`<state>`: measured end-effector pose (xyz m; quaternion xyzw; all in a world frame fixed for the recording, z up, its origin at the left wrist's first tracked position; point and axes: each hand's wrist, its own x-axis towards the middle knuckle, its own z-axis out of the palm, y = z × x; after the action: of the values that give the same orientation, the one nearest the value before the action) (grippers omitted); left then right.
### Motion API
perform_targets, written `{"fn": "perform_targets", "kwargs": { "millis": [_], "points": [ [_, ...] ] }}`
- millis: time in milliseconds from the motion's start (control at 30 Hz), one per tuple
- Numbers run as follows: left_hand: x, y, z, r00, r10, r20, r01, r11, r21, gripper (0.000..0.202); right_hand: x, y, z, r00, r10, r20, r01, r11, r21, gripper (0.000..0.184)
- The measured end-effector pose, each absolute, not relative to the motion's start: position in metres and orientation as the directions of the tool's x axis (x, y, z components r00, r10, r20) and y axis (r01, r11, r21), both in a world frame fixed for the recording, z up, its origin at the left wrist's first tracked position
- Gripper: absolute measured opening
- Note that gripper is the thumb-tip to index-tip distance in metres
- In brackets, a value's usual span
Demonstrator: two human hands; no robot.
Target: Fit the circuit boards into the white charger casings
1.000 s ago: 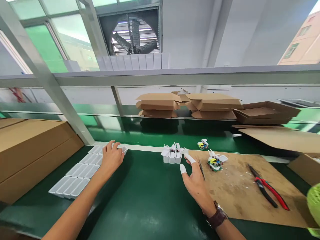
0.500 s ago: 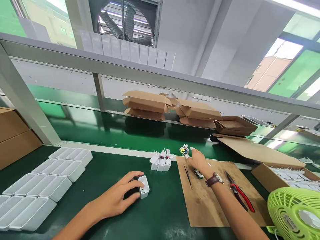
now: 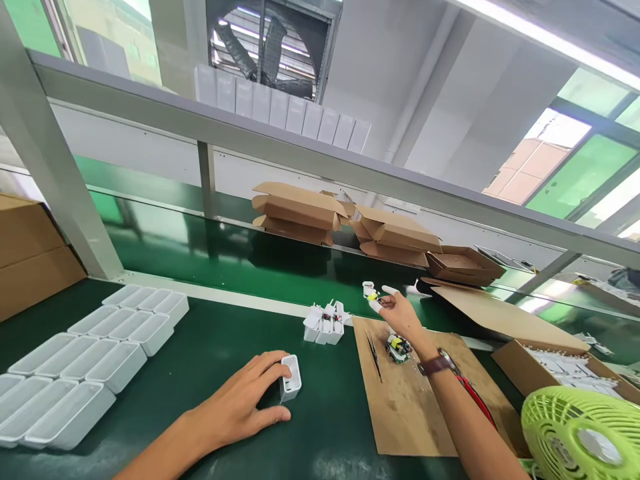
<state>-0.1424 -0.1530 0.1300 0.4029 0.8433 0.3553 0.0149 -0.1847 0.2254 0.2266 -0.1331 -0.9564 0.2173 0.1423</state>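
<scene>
My left hand (image 3: pixel 250 400) rests on the green bench and grips a small white plastic housing (image 3: pixel 291 377) standing on end. My right hand (image 3: pixel 397 313), with white finger cots on thumb and forefinger, is raised above the belt and pinches a small circuit board with a yellow part (image 3: pixel 370 291). A second circuit board (image 3: pixel 397 347) lies on the brown cardboard mat (image 3: pixel 410 407) just below that hand. A cluster of white housings with boards in them (image 3: pixel 325 325) stands between my two hands.
Rows of white housings (image 3: pixel 95 353) lie at the left. Tweezers (image 3: pixel 373 347) and red-handled cutters (image 3: pixel 475 400) lie on the mat. A green fan (image 3: pixel 575 437) stands at the lower right. Flat cardboard boxes (image 3: pixel 300 210) are stacked behind the belt, and a carton (image 3: pixel 550 367) sits at the right.
My left hand brought a white housing from the rows to the bench in front of me. My right hand reached to the belt, picked up a circuit board and lifted it.
</scene>
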Motion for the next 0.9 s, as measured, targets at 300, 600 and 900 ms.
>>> {"fn": "perform_targets", "kwargs": {
  "millis": [300, 600, 900],
  "points": [
    [-0.149, -0.142, 0.134, -0.732, 0.622, 0.279, 0.603, 0.399, 0.691, 0.018, -0.063, 0.179, 0.215, -0.933, -0.332, -0.139, -0.140, 0.690, -0.710, 0.054],
    [-0.156, -0.143, 0.129, -0.741, 0.589, 0.322, 0.607, 0.382, 0.697, 0.027, -0.077, 0.130, 0.207, -0.981, -0.190, -0.049, -0.171, 0.950, -0.261, 0.018],
    [-0.155, -0.143, 0.127, -0.734, 0.593, 0.331, 0.610, 0.362, 0.705, 0.033, -0.083, 0.105, 0.155, -0.996, -0.092, 0.002, -0.080, 0.853, -0.516, 0.027]
  ]
}}
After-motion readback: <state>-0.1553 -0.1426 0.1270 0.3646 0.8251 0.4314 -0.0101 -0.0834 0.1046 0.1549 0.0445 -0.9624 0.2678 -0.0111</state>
